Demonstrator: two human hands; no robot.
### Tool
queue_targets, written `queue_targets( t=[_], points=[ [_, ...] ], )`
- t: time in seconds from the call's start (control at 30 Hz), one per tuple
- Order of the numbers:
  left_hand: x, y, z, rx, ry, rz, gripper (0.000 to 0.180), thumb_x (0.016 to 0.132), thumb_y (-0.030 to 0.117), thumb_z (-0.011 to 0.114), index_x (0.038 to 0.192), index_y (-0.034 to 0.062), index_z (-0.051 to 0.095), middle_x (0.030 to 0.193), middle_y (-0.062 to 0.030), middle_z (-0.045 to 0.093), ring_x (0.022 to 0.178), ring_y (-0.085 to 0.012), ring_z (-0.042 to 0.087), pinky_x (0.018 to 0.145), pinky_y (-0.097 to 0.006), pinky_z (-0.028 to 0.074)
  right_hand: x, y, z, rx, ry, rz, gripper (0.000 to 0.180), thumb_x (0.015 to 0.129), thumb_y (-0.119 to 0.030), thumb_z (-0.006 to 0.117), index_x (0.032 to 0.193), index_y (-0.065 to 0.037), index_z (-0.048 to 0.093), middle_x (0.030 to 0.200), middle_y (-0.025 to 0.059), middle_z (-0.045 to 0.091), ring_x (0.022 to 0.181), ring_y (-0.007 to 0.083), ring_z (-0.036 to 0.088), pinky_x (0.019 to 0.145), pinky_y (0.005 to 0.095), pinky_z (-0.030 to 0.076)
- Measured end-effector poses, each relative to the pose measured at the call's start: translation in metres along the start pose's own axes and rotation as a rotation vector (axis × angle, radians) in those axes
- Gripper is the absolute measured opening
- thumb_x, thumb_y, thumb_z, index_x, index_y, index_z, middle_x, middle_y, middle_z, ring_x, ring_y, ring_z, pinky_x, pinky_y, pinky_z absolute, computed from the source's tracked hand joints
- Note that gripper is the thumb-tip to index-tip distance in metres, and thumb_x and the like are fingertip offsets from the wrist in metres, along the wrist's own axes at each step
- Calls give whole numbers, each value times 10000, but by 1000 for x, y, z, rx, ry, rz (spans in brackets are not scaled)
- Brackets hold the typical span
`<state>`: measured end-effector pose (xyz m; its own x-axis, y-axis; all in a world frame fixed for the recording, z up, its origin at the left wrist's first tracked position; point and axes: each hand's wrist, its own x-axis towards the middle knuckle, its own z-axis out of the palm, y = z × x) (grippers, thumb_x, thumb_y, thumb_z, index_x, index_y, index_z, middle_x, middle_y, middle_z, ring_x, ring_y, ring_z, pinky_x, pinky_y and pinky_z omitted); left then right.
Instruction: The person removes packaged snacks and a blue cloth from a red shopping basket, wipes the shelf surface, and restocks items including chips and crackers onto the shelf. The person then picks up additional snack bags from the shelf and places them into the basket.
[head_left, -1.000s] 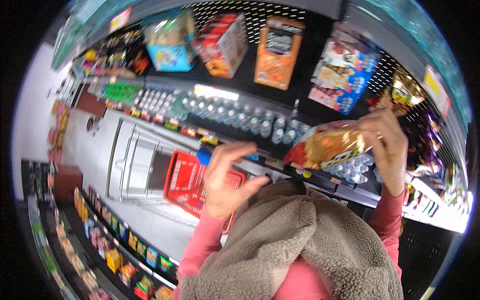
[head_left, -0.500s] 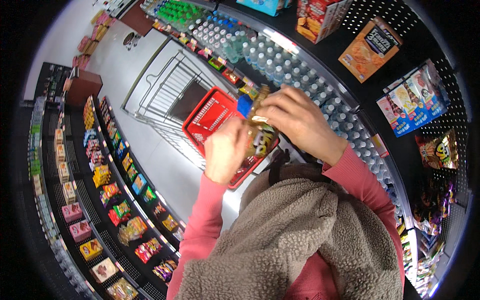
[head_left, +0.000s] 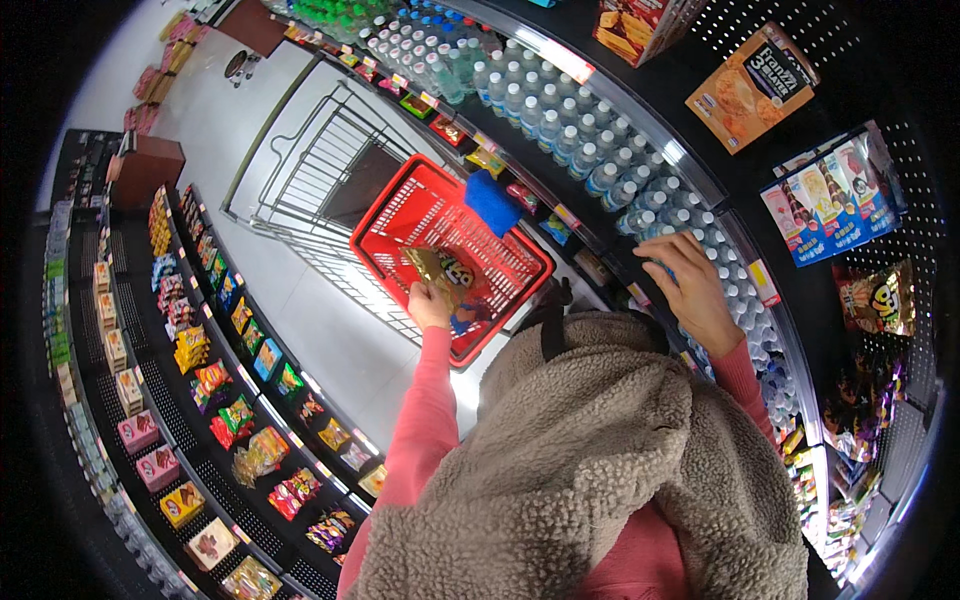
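Observation:
My left hand (head_left: 430, 305) reaches into a red plastic shopping basket (head_left: 412, 208) with its fingers closed on the edge of a gold snack bag (head_left: 455, 270). The bag lies tilted inside the basket. Below it sits a small blue and red item (head_left: 465, 318), too unclear to name. A blue cloth-like piece (head_left: 493, 203) hangs over the basket's right rim. My right hand (head_left: 692, 292) is raised to the right, empty, fingers apart and bent, in front of the shelf of water bottles (head_left: 570, 130); I cannot tell whether it touches any.
A metal shopping cart (head_left: 320, 160) stands just beyond the basket. Along the left run shelves with snack packets (head_left: 235, 420) and boxes. At right, a higher shelf carries an orange box (head_left: 750, 90), a blue multipack (head_left: 830, 205) and a dark snack bag (head_left: 875, 305).
The gold snack bag went from between both hands down into the basket. My right hand let go and moved right toward the bottles; my left hand lowered with the bag.

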<state>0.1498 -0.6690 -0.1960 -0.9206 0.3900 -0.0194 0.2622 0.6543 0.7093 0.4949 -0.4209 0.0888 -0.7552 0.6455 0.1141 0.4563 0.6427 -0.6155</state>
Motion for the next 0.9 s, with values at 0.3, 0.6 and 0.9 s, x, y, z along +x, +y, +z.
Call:
queue_targets(
  t=[0.3, 0.6, 0.9],
  points=[
    [-19, -29, 48, 298, -137, -144, 328, 995, 302, 646, 884, -5, 672, 828, -258, 713, 805, -463, 704, 720, -545, 545, -57, 20, -17, -53, 25, 282, 182, 994, -113, 642, 1134, -25, 719, 1104, 130, 688, 1070, 326, 638, 946, 416, 508],
    [-20, -8, 62, 751, -621, -19, 684, 952, 481, 660, 1454, 62, 461, 1306, -271, 649, 1076, -419, 714, 843, -489, 594, -83, 27, -29, -66, 123, 389, 181, 997, -128, 644, 1140, -46, 719, 1091, 119, 691, 1072, 318, 643, 944, 411, 514],
    [-3, -53, 69, 825, -374, 507, 935, 885, 667, 691, 1489, 46, 340, 1354, -269, 546, 1064, -420, 698, 788, -511, 584, -106, 39, -101, -261, 520, 369, 174, 984, -103, 648, 1129, -55, 731, 1138, 133, 695, 1045, 334, 649, 937, 430, 537]
  ],
)
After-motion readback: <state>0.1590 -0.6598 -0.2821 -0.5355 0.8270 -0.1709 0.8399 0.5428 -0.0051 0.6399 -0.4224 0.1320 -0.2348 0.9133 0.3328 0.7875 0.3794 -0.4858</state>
